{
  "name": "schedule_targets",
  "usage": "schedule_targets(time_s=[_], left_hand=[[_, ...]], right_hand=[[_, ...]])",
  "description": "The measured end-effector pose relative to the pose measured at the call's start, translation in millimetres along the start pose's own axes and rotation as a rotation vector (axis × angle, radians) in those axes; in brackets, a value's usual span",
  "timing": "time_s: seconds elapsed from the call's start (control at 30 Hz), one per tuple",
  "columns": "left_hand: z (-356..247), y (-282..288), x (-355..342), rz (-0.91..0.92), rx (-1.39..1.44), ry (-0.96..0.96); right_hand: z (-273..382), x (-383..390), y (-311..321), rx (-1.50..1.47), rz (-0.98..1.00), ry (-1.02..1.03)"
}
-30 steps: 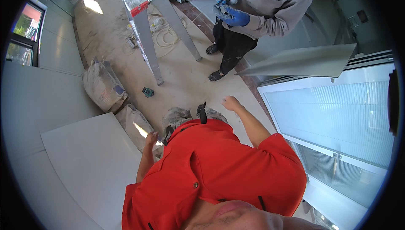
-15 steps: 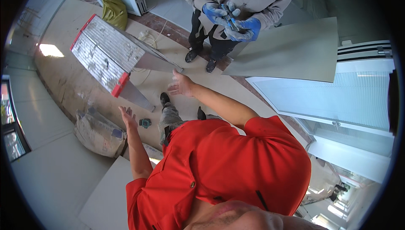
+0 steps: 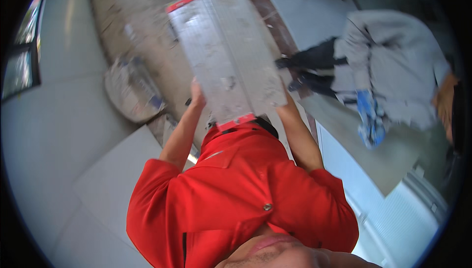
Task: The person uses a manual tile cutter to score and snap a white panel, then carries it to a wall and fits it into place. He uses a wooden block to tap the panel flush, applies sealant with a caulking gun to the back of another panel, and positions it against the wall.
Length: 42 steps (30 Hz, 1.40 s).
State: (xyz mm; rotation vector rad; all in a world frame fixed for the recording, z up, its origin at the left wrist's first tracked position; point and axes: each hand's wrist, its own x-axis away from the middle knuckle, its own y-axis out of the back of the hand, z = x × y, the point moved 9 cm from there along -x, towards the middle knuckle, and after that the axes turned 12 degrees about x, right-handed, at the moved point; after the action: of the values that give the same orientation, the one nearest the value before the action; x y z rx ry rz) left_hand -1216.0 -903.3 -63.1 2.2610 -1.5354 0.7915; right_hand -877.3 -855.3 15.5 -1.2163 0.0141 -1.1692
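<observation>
I wear a red shirt and hold a dusty aluminium work platform (image 3: pixel 226 56) with red end caps, lifted in front of my chest. My left hand (image 3: pixel 197 96) grips its left long edge near the close end. My right hand (image 3: pixel 286 105) holds the right long edge, mostly hidden behind the platform's corner. The view is blurred by motion.
A person in a grey top with blue gloves (image 3: pixel 368 118) stands at the right, by a large pale panel (image 3: pixel 393 165). A pale sack (image 3: pixel 130 88) lies on the dusty floor at the left. A big grey tile (image 3: pixel 98 184) lies lower left.
Both hands reached forward to the work platform and took hold of it. It now fills the middle of the view, and the view has swung so the other person sits at the right.
</observation>
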Motion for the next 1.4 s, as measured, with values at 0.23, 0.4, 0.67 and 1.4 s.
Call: schedule_targets(time_s=[0.23, 0.4, 0.67, 1.4], left_hand=[[-23.8, -7.7, -8.8, -0.118, 0.061, -0.044], [-34.8, 58.0, -18.1, -0.165, 0.046, -0.085], [-111.4, 212.4, -34.7, -0.3, -0.134, -0.219], [-125.4, 256.4, -172.1, -0.181, 0.317, -0.359]], right_hand=[[21.3, -23.0, -10.7, -0.029, -0.208, -0.199], [18.8, -46.7, -64.9, -0.07, -0.17, -0.234], [-29.1, -92.8, -180.1, -0.083, -0.33, -0.297], [-56.4, -156.6, -1.5, 0.651, -0.379, -0.209]])
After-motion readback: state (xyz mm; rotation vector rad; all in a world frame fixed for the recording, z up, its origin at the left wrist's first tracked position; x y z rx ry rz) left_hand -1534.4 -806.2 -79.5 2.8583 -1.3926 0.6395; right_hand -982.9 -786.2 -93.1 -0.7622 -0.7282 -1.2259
